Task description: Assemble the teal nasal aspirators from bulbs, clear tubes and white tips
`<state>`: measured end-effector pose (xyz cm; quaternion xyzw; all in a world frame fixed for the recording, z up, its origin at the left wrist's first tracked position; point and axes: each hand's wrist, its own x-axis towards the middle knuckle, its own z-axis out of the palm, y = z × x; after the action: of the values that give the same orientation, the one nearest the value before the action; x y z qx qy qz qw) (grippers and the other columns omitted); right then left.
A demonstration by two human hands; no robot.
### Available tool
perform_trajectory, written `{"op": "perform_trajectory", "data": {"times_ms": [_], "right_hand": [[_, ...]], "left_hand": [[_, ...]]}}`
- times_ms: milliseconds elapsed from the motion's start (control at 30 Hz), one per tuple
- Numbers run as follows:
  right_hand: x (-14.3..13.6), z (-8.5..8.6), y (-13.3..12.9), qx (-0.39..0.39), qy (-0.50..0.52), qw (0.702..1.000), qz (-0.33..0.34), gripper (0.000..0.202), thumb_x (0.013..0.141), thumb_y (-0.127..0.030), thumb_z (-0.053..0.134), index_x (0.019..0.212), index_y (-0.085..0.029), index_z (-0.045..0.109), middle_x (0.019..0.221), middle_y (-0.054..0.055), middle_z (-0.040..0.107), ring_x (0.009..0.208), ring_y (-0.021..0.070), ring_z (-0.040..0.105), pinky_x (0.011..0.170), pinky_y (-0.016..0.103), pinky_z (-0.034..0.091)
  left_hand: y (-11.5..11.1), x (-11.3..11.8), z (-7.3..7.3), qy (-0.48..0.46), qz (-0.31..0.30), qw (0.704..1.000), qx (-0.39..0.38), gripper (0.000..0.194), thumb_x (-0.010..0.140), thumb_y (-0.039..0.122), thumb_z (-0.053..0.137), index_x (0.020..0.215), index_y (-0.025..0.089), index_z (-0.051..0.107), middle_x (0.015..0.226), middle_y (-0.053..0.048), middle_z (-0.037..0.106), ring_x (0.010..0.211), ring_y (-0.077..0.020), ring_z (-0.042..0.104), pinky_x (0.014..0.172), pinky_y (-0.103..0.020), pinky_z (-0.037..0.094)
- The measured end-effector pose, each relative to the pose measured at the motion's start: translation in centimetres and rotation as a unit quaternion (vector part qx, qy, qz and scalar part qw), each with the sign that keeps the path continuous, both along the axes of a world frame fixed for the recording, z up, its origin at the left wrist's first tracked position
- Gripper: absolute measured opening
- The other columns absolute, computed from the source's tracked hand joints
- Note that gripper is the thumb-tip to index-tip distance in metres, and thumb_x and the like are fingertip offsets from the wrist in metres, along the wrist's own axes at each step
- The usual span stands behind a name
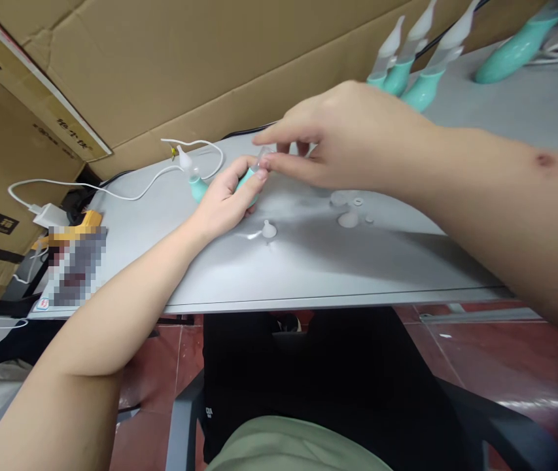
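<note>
My left hand point(229, 199) is wrapped round the teal body of a nasal aspirator point(248, 178), which tilts up to the right. At its clear upper part point(263, 154), the thumb and index finger of my right hand point(318, 134) close from the other side; the other fingers curl behind. No white nozzle shows on this one. A small white cone-shaped tip point(269, 229) stands on the table just below my hands. Under my right wrist lie a pale domed piece point(348, 219), a clear round piece point(338, 198) and a small white ring point(358, 202).
Several teal nasal aspirators with white nozzles point(423, 88) stand at the back right. Another aspirator point(197, 186) is left of my hands, near a white cable point(136, 196) and charger point(50, 214). Cardboard point(200, 65) walls the grey table's point(308, 281) back. A blurred-out item point(77, 268) lies left.
</note>
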<state>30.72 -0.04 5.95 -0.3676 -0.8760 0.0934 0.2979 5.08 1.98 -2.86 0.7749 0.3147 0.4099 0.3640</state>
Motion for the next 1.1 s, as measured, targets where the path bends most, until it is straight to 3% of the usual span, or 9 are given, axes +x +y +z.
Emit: {"op": "perform_trajectory", "data": {"times_ms": [100, 200, 300, 367, 500, 633, 767, 900, 1100], "right_hand": [[0.1, 0.6, -0.8, 0.045, 0.013, 0.998, -0.031, 0.022, 0.114, -0.039, 0.089, 0.095, -0.030, 0.084, 0.089, 0.003, 0.075, 0.093, 0.0248, 0.073, 0.091, 0.037, 0.059], [-0.3, -0.3, -1.0, -0.013, -0.023, 0.995, 0.096, 0.023, 0.105, -0.038, 0.102, 0.090, -0.030, 0.087, 0.081, -0.003, 0.073, 0.076, 0.0159, 0.060, 0.071, 0.027, 0.047], [-1.3, -2.4, -0.7, -0.070, -0.100, 0.977, 0.175, 0.021, 0.089, -0.019, 0.111, 0.091, -0.030, 0.092, 0.076, -0.009, 0.072, 0.064, 0.0104, 0.046, 0.059, 0.024, 0.031], [-1.8, -3.4, -0.4, -0.135, -0.105, 0.967, 0.190, 0.030, 0.091, 0.000, 0.099, 0.081, -0.026, 0.087, 0.068, -0.010, 0.065, 0.060, 0.0085, 0.041, 0.061, 0.021, 0.033], [-1.6, -2.6, -0.3, -0.253, 0.011, 0.956, 0.151, 0.039, 0.085, 0.014, 0.097, 0.078, -0.023, 0.085, 0.063, -0.015, 0.060, 0.056, 0.0024, 0.048, 0.058, 0.016, 0.030], [-0.5, 0.1, -0.8, -0.179, 0.123, 0.966, 0.138, 0.036, 0.097, 0.015, 0.092, 0.091, -0.020, 0.097, 0.075, -0.009, 0.083, 0.067, 0.0033, 0.065, 0.064, 0.013, 0.048], [-0.6, 1.0, -0.8, -0.166, 0.321, 0.930, 0.061, 0.049, 0.103, 0.025, 0.079, 0.079, -0.017, 0.086, 0.070, -0.003, 0.081, 0.061, 0.0067, 0.072, 0.063, 0.017, 0.060], [-1.0, 0.7, -0.3, -0.180, 0.311, 0.933, 0.019, 0.047, 0.103, 0.025, 0.086, 0.080, -0.016, 0.083, 0.069, -0.002, 0.079, 0.061, 0.0067, 0.071, 0.061, 0.017, 0.059], [-0.5, 0.8, -0.3, -0.203, 0.261, 0.944, 0.009, 0.044, 0.110, 0.017, 0.084, 0.084, -0.019, 0.085, 0.070, -0.002, 0.080, 0.063, 0.0082, 0.072, 0.061, 0.021, 0.056]], "left_hand": [[0.4, -0.4, 0.2, 0.008, 0.006, 1.000, 0.008, 0.079, 0.112, 0.108, 0.069, 0.115, 0.030, 0.071, 0.092, 0.001, 0.068, 0.063, -0.0139, 0.067, 0.060, -0.034, 0.062], [0.6, -0.8, 0.4, 0.017, 0.010, 0.999, 0.032, 0.072, 0.117, 0.101, 0.070, 0.116, 0.030, 0.075, 0.096, -0.001, 0.074, 0.072, -0.0173, 0.073, 0.070, -0.036, 0.068], [0.6, -1.1, 0.6, 0.027, 0.023, 0.997, 0.064, 0.069, 0.119, 0.097, 0.070, 0.120, 0.029, 0.081, 0.102, -0.004, 0.081, 0.089, -0.0216, 0.080, 0.084, -0.039, 0.072], [0.6, -1.1, 0.7, 0.036, 0.031, 0.996, 0.071, 0.066, 0.119, 0.093, 0.073, 0.122, 0.028, 0.083, 0.105, -0.005, 0.083, 0.096, -0.0229, 0.082, 0.090, -0.040, 0.073], [0.5, -1.1, 0.8, 0.033, 0.024, 0.996, 0.075, 0.053, 0.122, 0.080, 0.076, 0.123, 0.027, 0.082, 0.107, -0.006, 0.086, 0.100, -0.0231, 0.083, 0.094, -0.038, 0.073], [0.3, -0.9, 0.9, 0.039, 0.022, 0.998, 0.045, 0.045, 0.122, 0.071, 0.078, 0.123, 0.027, 0.082, 0.113, -0.007, 0.087, 0.098, -0.0217, 0.081, 0.087, -0.035, 0.072], [-0.1, -0.8, 1.0, 0.040, 0.017, 0.999, 0.029, 0.035, 0.123, 0.063, 0.077, 0.123, 0.028, 0.082, 0.103, -0.004, 0.083, 0.088, -0.0198, 0.076, 0.086, -0.035, 0.069], [-0.5, -0.8, 1.1, 0.007, -0.013, 0.998, 0.059, 0.039, 0.124, 0.065, 0.080, 0.120, 0.027, 0.082, 0.097, -0.002, 0.082, 0.087, -0.0188, 0.077, 0.089, -0.036, 0.067], [-0.7, -0.5, 1.0, 0.002, -0.007, 0.998, 0.069, 0.058, 0.125, 0.084, 0.073, 0.112, 0.028, 0.078, 0.088, -0.001, 0.078, 0.071, -0.0172, 0.070, 0.072, -0.035, 0.064]]}}
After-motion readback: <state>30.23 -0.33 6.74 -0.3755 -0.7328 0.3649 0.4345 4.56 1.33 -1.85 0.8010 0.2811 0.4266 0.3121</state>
